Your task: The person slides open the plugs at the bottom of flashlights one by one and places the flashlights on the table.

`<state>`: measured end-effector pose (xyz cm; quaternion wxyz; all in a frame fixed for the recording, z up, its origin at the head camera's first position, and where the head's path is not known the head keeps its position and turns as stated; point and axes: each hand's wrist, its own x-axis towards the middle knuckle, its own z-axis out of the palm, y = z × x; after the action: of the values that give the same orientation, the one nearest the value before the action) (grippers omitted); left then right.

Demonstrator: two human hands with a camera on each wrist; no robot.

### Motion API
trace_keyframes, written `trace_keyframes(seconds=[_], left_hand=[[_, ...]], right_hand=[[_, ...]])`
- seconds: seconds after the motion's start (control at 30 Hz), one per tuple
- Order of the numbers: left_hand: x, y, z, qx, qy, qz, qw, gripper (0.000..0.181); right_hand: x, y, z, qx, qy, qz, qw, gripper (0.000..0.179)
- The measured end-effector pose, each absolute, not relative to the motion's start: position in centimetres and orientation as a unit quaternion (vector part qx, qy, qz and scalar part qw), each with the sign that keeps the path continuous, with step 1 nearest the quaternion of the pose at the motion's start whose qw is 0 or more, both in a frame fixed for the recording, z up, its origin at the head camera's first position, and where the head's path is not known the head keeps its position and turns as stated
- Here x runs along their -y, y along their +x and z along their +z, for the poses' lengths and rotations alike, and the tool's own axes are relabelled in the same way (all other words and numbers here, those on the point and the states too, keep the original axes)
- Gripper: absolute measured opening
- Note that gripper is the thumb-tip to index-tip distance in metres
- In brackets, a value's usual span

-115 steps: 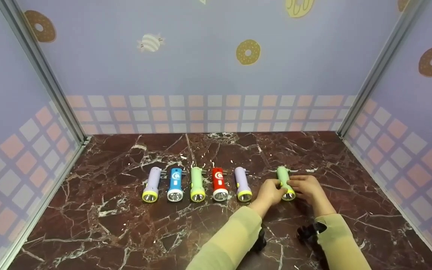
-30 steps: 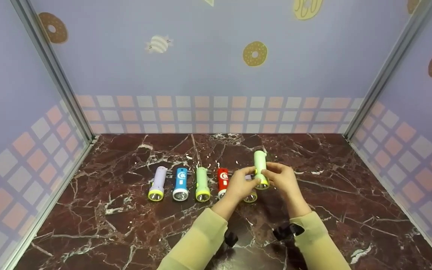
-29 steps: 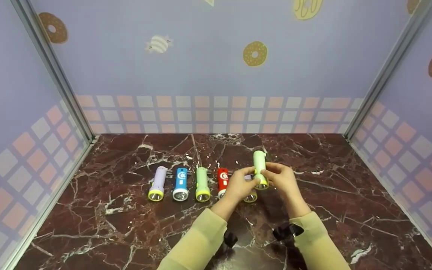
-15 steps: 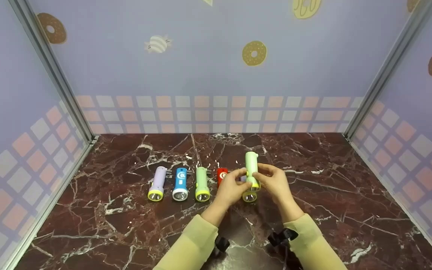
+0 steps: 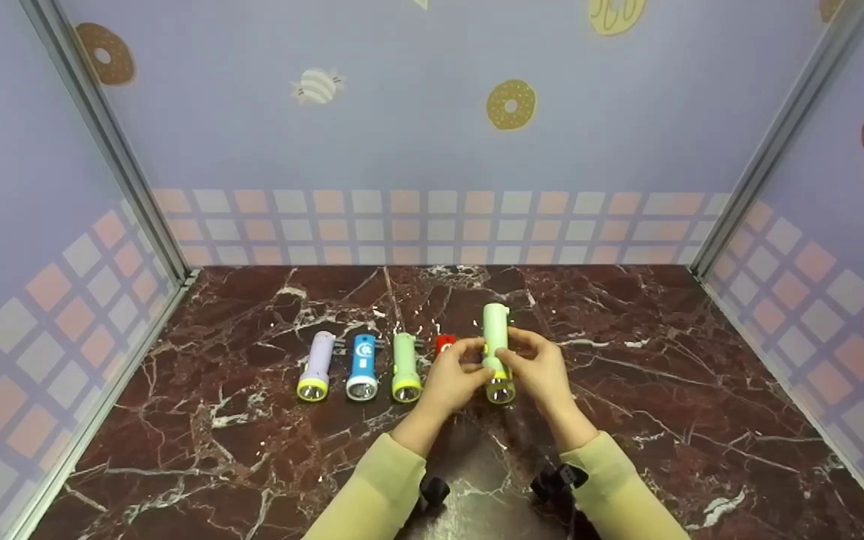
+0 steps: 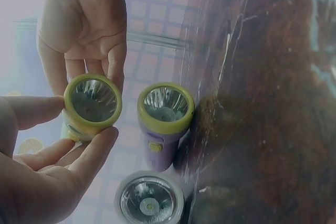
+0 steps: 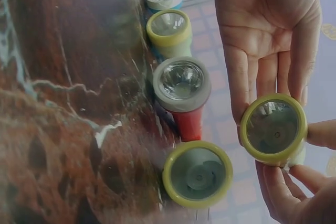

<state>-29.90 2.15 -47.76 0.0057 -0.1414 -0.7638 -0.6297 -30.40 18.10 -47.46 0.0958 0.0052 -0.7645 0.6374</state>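
A light green flashlight [image 5: 495,326] with a yellow head is held off the table between both hands. My left hand [image 5: 453,379] pinches it from the left, and my right hand [image 5: 544,371] pinches it from the right. In the left wrist view its yellow-rimmed lens [image 6: 93,100] faces the camera, apart from a purple flashlight [image 6: 163,116] on the table. That purple flashlight's lens [image 5: 500,391] shows just below the held one in the head view; its body is mostly hidden. A red flashlight [image 5: 444,343] is largely covered by my left hand.
To the left in the same row lie a second green flashlight [image 5: 405,367], a blue flashlight [image 5: 362,367] and another purple flashlight [image 5: 316,366]. They rest on a dark red marble-patterned table [image 5: 214,450]. Patterned walls [image 5: 402,150] enclose the back and sides.
Both hands have lifted the green flashlight from the table at the right end and carried it left. It now hangs in front of the right-hand purple flashlight.
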Motion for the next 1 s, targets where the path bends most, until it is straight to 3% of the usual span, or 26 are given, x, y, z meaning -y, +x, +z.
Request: trace_keyframes(seconds=[0.17,0.47,1.0], left_hand=[[-1.7,-29.8,-47.7,0.765,-0.151,-0.627,0.005,0.056],[-1.9,-29.7,-48.5,0.734,-0.159,-0.659,0.037,0.052],[-2.5,-29.7,-49.1,0.729,-0.146,-0.666,0.061,0.054]], right_hand=[[-17.7,-30.2,-47.7,0.767,0.019,0.631,0.113,0.045],[-17.5,-30.0,-48.4,0.759,0.039,0.635,0.138,0.044],[-17.7,-30.0,-48.3,0.744,0.043,0.652,0.14,0.045]])
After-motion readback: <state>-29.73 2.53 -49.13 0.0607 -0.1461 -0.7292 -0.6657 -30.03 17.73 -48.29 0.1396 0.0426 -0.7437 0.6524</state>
